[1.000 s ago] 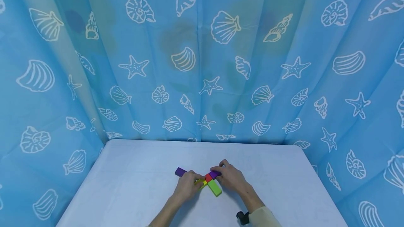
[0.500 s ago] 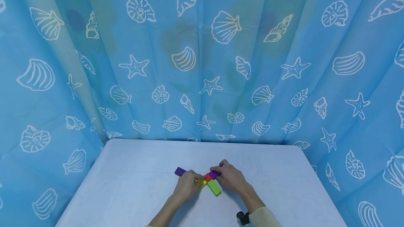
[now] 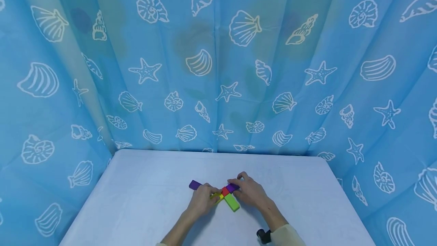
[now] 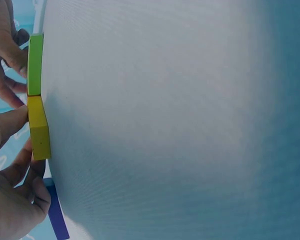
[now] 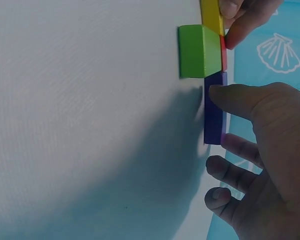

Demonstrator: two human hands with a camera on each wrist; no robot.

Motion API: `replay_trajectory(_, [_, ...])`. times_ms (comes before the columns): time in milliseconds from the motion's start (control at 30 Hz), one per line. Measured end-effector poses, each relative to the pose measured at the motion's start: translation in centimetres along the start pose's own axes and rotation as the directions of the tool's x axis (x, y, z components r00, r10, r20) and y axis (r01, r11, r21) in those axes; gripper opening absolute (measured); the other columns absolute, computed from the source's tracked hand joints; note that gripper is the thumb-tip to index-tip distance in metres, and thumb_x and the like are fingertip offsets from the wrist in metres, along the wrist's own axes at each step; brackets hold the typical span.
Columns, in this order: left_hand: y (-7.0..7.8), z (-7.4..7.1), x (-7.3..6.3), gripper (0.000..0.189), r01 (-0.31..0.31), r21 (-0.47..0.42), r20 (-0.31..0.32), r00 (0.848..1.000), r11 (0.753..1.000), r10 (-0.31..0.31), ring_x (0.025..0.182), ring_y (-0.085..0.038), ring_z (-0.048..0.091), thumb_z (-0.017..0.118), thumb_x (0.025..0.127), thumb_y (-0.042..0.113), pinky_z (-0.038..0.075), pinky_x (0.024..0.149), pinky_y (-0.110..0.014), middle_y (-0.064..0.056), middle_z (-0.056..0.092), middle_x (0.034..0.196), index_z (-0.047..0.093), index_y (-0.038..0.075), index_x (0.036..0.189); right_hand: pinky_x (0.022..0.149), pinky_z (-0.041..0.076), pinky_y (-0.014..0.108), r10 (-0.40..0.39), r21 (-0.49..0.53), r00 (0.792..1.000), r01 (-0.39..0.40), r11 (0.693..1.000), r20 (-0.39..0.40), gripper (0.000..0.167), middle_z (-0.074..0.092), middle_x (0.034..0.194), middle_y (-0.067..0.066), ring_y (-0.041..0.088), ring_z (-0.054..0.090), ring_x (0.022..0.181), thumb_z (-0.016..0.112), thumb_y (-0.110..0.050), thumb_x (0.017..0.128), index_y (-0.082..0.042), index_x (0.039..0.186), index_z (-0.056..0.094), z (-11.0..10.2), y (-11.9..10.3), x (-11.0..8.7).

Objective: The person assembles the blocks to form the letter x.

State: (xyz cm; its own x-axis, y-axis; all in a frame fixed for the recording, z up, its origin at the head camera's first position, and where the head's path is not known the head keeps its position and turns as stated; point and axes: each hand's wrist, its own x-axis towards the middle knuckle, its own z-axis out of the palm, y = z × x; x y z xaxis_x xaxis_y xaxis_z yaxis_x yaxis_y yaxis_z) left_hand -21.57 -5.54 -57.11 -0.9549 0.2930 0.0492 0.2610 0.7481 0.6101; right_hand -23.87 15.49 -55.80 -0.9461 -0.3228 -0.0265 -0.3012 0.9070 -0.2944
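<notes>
My left hand pinches a yellow block between thumb and fingers on the white table. A small red block sits at the yellow block's far end. Beyond it, my right hand grips a purple block, thumb on its near side and fingers behind. A green block extends from the red one toward me, beside the yellow and purple blocks. Left of the group lies another purple block, partly hidden by my left hand; in the left wrist view this purple block is close by my curled fingers.
The white tabletop stretches around the blocks. A blue curtain printed with seashells and starfish hangs behind the table and along both sides. A small black device shows at my right wrist near the sleeve.
</notes>
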Motion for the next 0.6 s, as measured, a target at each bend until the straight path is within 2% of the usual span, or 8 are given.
replay_trajectory(333, [-0.1, 0.0, 0.1, 0.023, -0.018, 0.000, -0.002, 1.000, 1.000, 0.018, 0.086, -0.009, 0.060, 0.076, 0.090, 0.019, 0.050, 0.075, -0.030, 0.003, 0.071, 0.099, 0.078, 0.018, 0.112, 0.087, 0.057, 0.044, -0.013, 0.055, 1.000, 0.014, 0.998, -0.014, 0.040, 0.054, 0.127, 0.004, 0.026, 0.061, 0.113, 0.075, -0.032, 0.089, -0.028, 0.128, 0.068, -0.3, -0.5, -0.9])
replay_trajectory(600, [-0.1, -0.1, 0.1, 0.023, -0.009, -0.006, 0.004, 1.000, 1.000, 0.009, 0.087, -0.010, 0.061, 0.076, 0.090, 0.018, 0.051, 0.076, -0.031, 0.003, 0.070, 0.099, 0.078, 0.017, 0.113, 0.088, 0.056, 0.046, 0.024, 0.077, 1.000, -0.025, 0.997, 0.013, 0.039, 0.055, 0.127, 0.004, 0.028, 0.062, 0.113, 0.078, -0.037, 0.087, -0.025, 0.123, 0.070, 0.1, -0.8, -1.4])
